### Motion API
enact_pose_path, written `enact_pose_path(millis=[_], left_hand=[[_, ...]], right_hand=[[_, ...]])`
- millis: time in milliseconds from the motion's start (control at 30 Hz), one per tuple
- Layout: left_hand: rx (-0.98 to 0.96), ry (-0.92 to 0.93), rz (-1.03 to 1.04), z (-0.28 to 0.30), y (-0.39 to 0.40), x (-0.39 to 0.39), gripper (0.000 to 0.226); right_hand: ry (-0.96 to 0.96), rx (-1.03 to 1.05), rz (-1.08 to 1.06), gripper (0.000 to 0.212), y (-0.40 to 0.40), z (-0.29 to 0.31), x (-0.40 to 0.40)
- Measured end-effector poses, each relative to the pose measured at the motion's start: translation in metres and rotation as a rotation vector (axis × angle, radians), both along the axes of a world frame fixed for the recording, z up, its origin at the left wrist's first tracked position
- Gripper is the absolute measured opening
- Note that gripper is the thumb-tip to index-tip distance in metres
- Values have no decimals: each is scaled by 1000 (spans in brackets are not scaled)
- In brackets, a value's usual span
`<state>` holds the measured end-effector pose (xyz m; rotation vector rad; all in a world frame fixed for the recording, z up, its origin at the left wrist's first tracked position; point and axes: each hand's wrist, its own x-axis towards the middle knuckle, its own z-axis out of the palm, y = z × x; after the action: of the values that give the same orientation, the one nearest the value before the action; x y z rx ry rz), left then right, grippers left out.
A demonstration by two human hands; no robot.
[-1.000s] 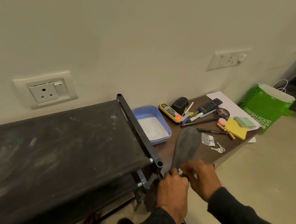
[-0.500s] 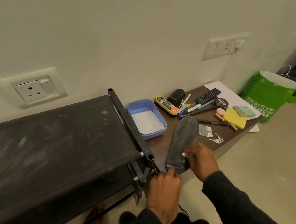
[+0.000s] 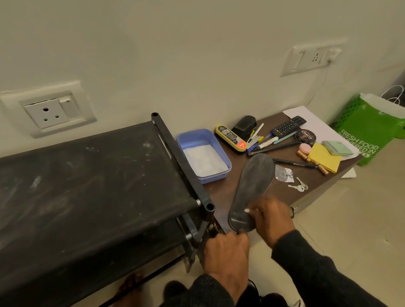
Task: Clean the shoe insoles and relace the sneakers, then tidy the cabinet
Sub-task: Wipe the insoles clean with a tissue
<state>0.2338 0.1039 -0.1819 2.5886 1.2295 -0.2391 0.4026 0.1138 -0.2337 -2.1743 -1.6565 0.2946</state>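
One grey insole point(image 3: 252, 190), lying lengthwise over the front part of the brown surface point(image 3: 223, 189), heel end past the front edge, toe end toward the middle. Right hand point(image 3: 271, 215) grips the heel end, thumb on top; left hand point(image 3: 225, 249) holds the heel's lower edge from beneath, fingers curled. Just beside the toe: black pen point(image 3: 295, 164), clear packet point(image 3: 283, 173), keys point(image 3: 299, 187). Left edge: blue tray point(image 3: 187, 142) with white powder, touching the black shoe rack point(image 3: 73, 196). Back edge: yellow-black shoe brush point(image 3: 230, 138), remote point(image 3: 288, 125), polish tin point(image 3: 306, 137), pens. Right edge: yellow sticky notes point(image 3: 324, 160), green pad point(image 3: 337, 147). On the floor beyond the right edge: green bag point(image 3: 368, 131).
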Motion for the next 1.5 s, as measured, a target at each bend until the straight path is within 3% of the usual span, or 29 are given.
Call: enact_pose_path(millis=[133,300,467,633,767,833,933,1100,1233,1400,1500], left_hand=[[-46,-14,-4,2,2,0,32],[-91,-25,13,-2,6,-4,40],[-100,-25,1,1,4,-5,44],[-77,-2,-2,-8,2,-6,64],[-117,-47,35,-7,3,-6,41],[-110,-46,36,-8,3,-5,44],[-115,-7,22,-11,4,-5,57],[-102,-58,37,-7,4,-4,38],[-95,-50,35,-9,6,-2,41],[-81,-60,46,-10,6,-3,42],[-80,-38,27,-10,5,-3,42]], right_hand=[[-35,-60,170,14,-17,3,-6],[11,0,-100,13,17,15,7],[-28,-81,178,13,-22,12,-17],[-11,-44,-84,12,24,15,7],[-38,-90,132,12,-4,7,-15],[-32,-97,136,12,5,11,-5],[17,-20,-51,12,19,9,3],[-20,-86,187,10,-1,3,-18],[0,19,27,8,21,3,-7],[-53,-35,323,10,-2,5,-10],[-93,36,240,5,24,4,-8]])
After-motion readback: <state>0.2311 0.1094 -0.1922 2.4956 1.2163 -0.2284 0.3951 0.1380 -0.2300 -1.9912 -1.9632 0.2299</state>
